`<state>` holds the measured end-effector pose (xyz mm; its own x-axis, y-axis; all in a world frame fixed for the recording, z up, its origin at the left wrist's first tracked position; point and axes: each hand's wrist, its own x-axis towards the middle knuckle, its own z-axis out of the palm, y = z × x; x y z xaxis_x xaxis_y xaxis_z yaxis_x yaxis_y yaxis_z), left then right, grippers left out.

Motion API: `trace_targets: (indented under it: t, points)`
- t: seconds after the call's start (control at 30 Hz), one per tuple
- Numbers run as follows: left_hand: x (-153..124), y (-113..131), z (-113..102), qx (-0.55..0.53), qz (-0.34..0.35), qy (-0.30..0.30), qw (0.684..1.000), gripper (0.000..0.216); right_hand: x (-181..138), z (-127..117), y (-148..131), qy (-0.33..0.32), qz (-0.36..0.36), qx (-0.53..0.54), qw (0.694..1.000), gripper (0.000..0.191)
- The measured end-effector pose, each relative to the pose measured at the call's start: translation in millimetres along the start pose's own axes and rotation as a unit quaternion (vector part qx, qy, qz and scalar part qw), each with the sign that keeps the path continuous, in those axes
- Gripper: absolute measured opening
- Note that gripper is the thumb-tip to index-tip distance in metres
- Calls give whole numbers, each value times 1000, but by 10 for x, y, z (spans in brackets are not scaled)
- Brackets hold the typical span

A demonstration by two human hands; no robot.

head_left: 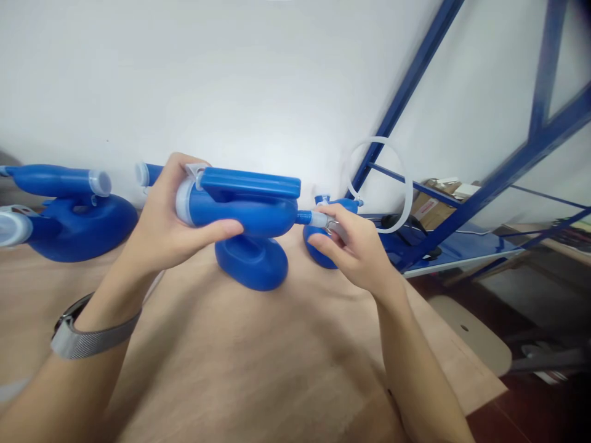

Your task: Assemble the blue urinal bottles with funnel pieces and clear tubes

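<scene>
In front of me, above the table, my left hand (178, 215) is wrapped round the white-capped end of a blue plastic urinal bottle (244, 209). Its flat handle faces up, and a narrow spout points right. My right hand (353, 246) pinches the sleeve end of a translucent white hose (409, 191) at that spout, with a small metal spring clip (330, 225) at the fingers. The hose loops up behind this hand. Directly beneath the held bottle is a rounded blue body (252, 264); I cannot tell whether the two are joined.
Blue bottles with white caps (87, 227) stand at the left of the wooden table (258, 369). Another blue bottle (318, 249) sits behind my right hand. A blue metal rack (415, 67) with cardboard boxes (434, 206) rises at the right, near a stool (471, 332). A white wall stands behind.
</scene>
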<state>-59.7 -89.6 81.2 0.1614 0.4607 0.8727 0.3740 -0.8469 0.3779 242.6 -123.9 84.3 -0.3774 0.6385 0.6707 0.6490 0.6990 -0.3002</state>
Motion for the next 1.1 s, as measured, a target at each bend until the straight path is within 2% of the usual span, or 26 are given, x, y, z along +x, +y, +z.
trace_targets:
  t: [0.1, 0.2, 0.3, 0.5, 0.63, 0.8, 0.97, 1.1]
  points:
    - [16, 44, -46, 29, -27, -1, 999, 58, 6, 11, -35, 6, -14, -16, 1000, 36]
    - [28, 121, -79, 32, -107, -31, 993, 53, 11, 4, -56, -8, -38, -11, 999, 27]
    - [35, 197, -77, 39, -147, -47, 987, 51, 1, -11, -57, -16, -57, -30, 998, 23]
    - [54, 334, -41, 53, -170, -20, 984, 55, -36, -6, -86, -46, -80, -66, 994, 28]
    - [55, 470, -20, -42, -212, 16, 976, 50, -19, 14, -105, -12, -83, -14, 996, 28]
    - [51, 600, 83, -134, -296, 42, 945, 41, 14, 103, -61, -11, -64, 26, 998, 30]
    - [49, 626, 170, -175, -297, 62, 937, 46, -11, 203, -22, -8, -31, 82, 996, 34]
    - [12, 694, 179, -166, -264, 78, 947, 50, -51, 155, -52, 7, -5, 111, 994, 38]
